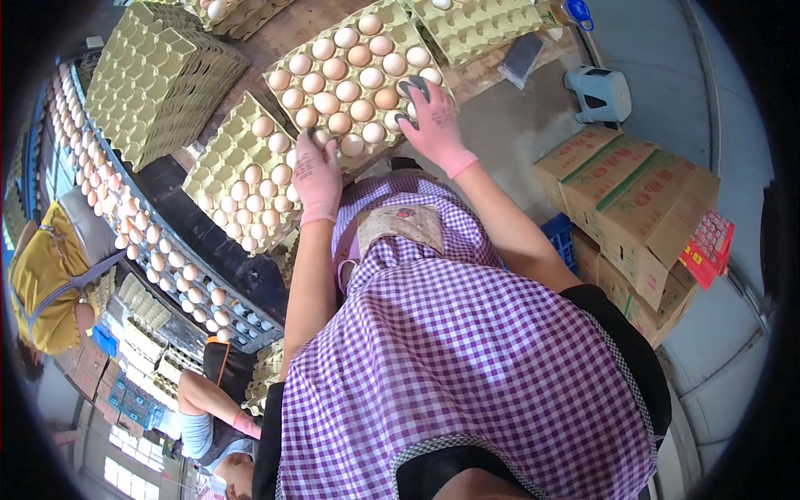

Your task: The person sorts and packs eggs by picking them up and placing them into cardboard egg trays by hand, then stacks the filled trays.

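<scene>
A pulp egg tray (277,90) filled with brown and pale eggs lies in front of me. My left hand (318,177), in a pink glove with grey fingertips, is at its near left corner. Thumb and finger there close round an egg (322,138). Gloved alike, my right hand (435,129) rests over the tray's right side. Its fingers are spread among the eggs, with one egg (412,110) partly hidden beneath them. A second, partly filled tray (218,162) sits to the left of my left hand, some cups bare.
Stacked trays (142,92) stand far left beside a curved conveyor carrying eggs (158,260). Another tray (483,29) lies at the back right, near a dark flat pad (522,58). A blue-grey stool (602,96) and cardboard boxes (625,192) are right. A co-worker's arm (218,400) shows lower left.
</scene>
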Motion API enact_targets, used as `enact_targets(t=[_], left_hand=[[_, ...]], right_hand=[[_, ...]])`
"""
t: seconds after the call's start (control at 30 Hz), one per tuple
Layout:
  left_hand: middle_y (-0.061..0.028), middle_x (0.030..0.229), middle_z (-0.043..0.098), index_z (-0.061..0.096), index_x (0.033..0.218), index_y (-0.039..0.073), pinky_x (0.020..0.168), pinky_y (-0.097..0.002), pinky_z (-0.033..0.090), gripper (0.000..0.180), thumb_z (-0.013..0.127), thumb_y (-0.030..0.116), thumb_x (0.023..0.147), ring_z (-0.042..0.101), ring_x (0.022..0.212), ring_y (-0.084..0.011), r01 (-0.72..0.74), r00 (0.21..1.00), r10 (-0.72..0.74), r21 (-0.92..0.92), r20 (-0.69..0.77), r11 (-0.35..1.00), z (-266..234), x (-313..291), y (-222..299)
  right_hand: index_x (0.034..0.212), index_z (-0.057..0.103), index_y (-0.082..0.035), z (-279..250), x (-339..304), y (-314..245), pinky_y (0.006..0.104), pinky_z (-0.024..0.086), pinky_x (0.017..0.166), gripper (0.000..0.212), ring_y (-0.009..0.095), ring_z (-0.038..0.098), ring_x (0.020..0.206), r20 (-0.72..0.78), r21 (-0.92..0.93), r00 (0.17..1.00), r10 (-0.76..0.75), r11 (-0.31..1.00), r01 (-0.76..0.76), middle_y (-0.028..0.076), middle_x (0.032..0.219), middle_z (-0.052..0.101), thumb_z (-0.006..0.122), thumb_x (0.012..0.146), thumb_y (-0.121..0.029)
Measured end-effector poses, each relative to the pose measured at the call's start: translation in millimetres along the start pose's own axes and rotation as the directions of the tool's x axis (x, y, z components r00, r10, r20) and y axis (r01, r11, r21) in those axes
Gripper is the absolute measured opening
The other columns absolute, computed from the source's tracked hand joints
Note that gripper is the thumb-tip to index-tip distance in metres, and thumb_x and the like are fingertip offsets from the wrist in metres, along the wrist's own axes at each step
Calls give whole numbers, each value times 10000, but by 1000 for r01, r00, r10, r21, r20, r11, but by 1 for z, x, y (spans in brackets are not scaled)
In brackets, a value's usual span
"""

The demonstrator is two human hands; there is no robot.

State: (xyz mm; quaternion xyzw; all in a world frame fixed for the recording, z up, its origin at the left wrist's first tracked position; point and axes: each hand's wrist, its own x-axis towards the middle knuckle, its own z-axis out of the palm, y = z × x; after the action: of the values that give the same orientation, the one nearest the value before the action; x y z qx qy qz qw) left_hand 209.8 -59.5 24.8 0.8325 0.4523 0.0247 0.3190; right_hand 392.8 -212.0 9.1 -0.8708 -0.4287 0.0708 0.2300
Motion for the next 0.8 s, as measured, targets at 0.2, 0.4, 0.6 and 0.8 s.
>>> enact_targets(t=[0.2, 0.4, 0.6, 0.8], left_hand=[[-223, 1323, 487, 537, 1321, 57, 977, -501, 478, 444, 670, 261, 951, 566, 1160, -431, 99, 993, -96, 54, -64, 994, 3, 7, -17], [-222, 1199, 524, 578, 1267, 56, 961, -504, 428, 413, 699, 174, 890, 543, 1085, -396, -215, 909, 174, -68, -379, 974, 49, -6, -32], [-205, 1244, 474, 539, 1330, 70, 1056, -567, 285, 532, 699, 276, 866, 421, 1188, -408, -205, 884, 214, 67, -415, 976, 62, -22, -51], [-196, 1238, 513, 566, 1300, 55, 1050, -520, 305, 490, 673, 279, 877, 466, 1168, -383, -78, 888, 72, 6, -454, 997, 12, -95, -112]], right_hand=[[1355, 497, -22, -11, -24, 22, 516, 363, 1095, 612, 416, 460, 1266, -50, 16, 998, 27, 1000, -26, 234, 1355, 470, 711, 840, -272], [1372, 486, -14, -22, -48, 40, 502, 374, 1088, 620, 425, 458, 1272, 38, 64, 998, 46, 997, -48, 233, 1382, 462, 709, 847, -259], [1330, 557, -50, 1, -24, -13, 496, 380, 1091, 528, 399, 504, 1235, 61, 117, 974, -220, 970, 212, 182, 1282, 579, 700, 870, -266], [1230, 647, -154, 73, 19, -121, 433, 400, 1079, 397, 290, 556, 1188, 197, 13, 765, -613, 782, 624, 58, 1216, 627, 690, 872, -320]])
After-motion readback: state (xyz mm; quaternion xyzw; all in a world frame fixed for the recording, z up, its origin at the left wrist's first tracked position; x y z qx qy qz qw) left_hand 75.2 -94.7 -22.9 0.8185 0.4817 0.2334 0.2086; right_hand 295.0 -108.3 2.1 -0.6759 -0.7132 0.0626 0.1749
